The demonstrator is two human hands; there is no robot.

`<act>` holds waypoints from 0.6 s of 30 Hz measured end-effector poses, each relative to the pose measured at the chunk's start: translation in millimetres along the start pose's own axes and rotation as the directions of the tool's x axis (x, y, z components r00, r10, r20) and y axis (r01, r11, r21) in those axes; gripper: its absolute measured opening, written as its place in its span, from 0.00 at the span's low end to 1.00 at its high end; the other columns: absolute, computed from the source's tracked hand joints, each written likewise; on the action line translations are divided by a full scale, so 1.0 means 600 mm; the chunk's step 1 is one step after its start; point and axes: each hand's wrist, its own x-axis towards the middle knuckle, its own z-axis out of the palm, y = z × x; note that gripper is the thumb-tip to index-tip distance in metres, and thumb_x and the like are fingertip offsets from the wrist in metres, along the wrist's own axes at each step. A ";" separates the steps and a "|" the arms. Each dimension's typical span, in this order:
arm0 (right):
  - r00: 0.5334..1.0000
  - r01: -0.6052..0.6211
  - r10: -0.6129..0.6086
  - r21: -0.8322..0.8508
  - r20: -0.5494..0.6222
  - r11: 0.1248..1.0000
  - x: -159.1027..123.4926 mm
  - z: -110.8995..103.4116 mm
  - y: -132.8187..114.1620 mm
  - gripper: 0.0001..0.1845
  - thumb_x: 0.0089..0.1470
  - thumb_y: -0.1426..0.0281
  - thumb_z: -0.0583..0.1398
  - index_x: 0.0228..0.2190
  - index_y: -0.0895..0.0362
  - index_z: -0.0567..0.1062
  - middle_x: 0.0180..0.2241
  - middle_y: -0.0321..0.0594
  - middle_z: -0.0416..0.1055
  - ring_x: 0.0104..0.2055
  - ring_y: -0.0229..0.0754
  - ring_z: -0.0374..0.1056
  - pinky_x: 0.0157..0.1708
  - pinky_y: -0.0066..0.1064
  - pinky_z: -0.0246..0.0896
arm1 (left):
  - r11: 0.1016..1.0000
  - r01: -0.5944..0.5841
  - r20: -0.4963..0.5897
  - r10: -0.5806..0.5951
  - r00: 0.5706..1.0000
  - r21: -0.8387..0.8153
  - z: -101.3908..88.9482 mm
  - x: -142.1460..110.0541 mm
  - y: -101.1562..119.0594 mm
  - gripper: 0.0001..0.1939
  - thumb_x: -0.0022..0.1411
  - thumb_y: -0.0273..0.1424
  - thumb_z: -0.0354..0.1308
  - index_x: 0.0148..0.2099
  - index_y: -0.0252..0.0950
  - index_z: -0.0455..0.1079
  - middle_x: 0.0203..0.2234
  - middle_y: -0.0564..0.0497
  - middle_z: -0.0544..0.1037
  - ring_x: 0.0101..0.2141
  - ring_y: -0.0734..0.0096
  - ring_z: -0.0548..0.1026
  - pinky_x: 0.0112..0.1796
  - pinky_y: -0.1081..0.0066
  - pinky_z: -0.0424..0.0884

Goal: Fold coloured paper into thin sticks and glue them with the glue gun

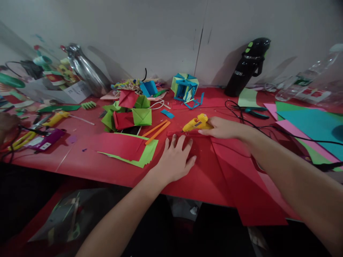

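paper [230, 167], red on a red worktop [80, 160], lies flat under the left hand [175, 159], fingers spread and holding nothing, pinning the sheet so it cannot slide. right hand [223, 128] is clenched round the yellow glue gun [197, 123], nozzle low at the sheet's far edge, perhaps touching it; its cord [257, 125] trails off right. folded shapes [131, 114] sit well clear.

Single head-worn view, angled forward and down, close over the red table [88, 164].
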 end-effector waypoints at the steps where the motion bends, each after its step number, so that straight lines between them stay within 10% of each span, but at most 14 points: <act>1: 1.000 -0.007 0.007 0.000 -0.005 1.000 -0.002 -0.001 -0.001 0.21 0.56 0.52 0.58 0.38 0.57 0.76 0.33 0.44 0.75 0.34 0.48 0.71 0.32 0.34 0.62 | 1.000 0.003 -0.006 -0.003 1.000 -0.001 0.000 0.000 0.000 0.32 0.72 0.43 0.44 0.71 0.33 0.55 0.68 0.36 0.56 0.68 0.32 0.52 0.63 0.37 0.51; 18: 0.999 0.018 -0.022 0.095 0.039 0.995 -0.016 -0.007 0.031 0.20 0.55 0.51 0.60 0.34 0.56 0.76 0.36 0.43 0.78 0.36 0.49 0.73 0.35 0.36 0.66 | 1.000 0.015 -0.019 -0.014 1.000 0.016 0.008 -0.001 -0.002 0.33 0.71 0.47 0.43 0.71 0.34 0.56 0.69 0.38 0.57 0.67 0.35 0.53 0.64 0.39 0.50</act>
